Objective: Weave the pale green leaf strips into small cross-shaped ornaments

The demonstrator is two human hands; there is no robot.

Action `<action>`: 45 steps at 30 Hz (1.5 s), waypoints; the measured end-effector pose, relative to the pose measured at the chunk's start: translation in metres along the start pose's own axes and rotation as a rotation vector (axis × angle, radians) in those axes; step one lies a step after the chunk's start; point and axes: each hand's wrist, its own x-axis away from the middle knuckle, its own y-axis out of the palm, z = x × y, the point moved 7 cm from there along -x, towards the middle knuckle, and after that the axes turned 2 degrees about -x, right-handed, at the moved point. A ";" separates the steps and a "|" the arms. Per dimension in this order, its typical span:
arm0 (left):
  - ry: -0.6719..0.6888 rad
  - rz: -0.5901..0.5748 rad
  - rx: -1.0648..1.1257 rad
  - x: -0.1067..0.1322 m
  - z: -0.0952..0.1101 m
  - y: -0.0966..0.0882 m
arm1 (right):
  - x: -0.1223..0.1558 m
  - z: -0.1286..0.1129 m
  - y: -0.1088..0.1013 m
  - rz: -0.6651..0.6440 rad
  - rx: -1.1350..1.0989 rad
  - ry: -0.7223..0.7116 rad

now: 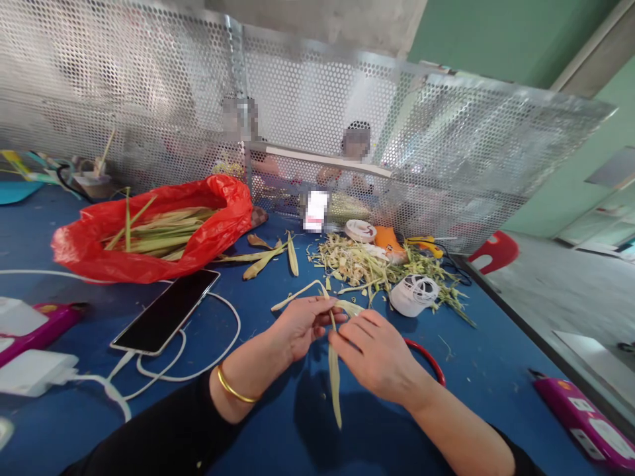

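Note:
My left hand [300, 325] and my right hand [373, 354] meet over the blue table [268, 423], both pinching a pale green leaf strip [335, 377]. One end of the strip hangs down toward me and the other curls up and to the left between my fingers. A gold bangle [233, 390] sits on my left wrist. Several more leaf strips [268, 254] lie loose on the table beyond my hands.
A red plastic bag [198, 228] holding green leaves lies at the left. A phone [166, 309] on a white cable [198, 360], a white tape roll [414, 294], a red ring [426, 357] and a heap of leaf scraps [357, 261] surround my hands. A perforated metal screen [307, 106] stands behind, people beyond it.

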 end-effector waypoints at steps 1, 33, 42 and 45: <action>-0.020 -0.014 0.007 0.000 -0.001 0.001 | -0.001 -0.005 -0.001 0.014 -0.013 -0.014; 0.187 -0.097 -0.299 0.023 0.002 0.026 | 0.000 0.007 -0.033 0.234 -0.275 0.209; 0.138 0.021 -0.246 0.019 0.026 0.005 | -0.002 -0.016 -0.008 0.034 -0.044 -0.008; 0.184 0.035 -0.313 0.021 0.037 0.002 | 0.003 -0.009 -0.001 0.030 -0.075 0.018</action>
